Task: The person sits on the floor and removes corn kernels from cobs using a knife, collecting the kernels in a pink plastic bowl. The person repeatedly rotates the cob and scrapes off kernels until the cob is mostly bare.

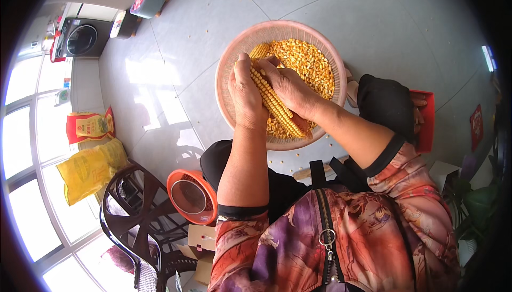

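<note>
A dried corn cob (276,103), with rows of yellow kernels on it and a bare reddish strip along its right side, is held slanting over a round pink plastic basket (224,72). My left hand (247,96) grips its left side, thumb near the upper end. My right hand (290,84) is closed on its upper right side, with the fingers partly hidden. Loose corn kernels (306,62) lie in the basket. Another cob (260,50) with kernels rests inside at the upper left, beyond my hands.
An orange basket (214,208) stands by my left knee, beside a dark chair (140,220) and a cardboard box (202,236). A red box (428,122) is at the right. Stray kernels dot the tiled floor (192,64). Yellow sacks (90,168) lean near the windows.
</note>
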Demonstrator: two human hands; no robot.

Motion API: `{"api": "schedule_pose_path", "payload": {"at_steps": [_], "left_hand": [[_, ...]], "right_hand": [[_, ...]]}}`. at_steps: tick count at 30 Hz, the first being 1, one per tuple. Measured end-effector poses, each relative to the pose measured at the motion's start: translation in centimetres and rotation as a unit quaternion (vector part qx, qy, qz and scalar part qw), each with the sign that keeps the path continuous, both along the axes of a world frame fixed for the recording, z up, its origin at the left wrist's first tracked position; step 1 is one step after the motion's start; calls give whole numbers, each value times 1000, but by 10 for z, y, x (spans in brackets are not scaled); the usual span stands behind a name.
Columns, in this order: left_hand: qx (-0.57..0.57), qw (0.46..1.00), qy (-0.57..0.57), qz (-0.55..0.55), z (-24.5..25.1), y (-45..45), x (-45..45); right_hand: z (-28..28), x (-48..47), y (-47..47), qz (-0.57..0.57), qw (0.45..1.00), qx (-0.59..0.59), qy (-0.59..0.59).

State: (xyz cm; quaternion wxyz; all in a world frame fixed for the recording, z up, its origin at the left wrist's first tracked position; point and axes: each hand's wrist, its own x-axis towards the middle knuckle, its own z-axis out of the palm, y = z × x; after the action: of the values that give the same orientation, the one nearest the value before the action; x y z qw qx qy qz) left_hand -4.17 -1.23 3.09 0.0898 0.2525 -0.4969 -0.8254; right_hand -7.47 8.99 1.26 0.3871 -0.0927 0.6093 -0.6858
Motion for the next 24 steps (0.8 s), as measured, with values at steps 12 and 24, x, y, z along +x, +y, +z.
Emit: {"api": "schedule_pose_path", "payload": {"at_steps": [12,24], "left_hand": [[9,999,-36,21,-15,2,-1],[11,998,-41,55,-8,-8,-1]], "right_hand": [[1,8,-6,-57,994,-30,91],[-1,4,-6,-33,999,-34,-27]]}}
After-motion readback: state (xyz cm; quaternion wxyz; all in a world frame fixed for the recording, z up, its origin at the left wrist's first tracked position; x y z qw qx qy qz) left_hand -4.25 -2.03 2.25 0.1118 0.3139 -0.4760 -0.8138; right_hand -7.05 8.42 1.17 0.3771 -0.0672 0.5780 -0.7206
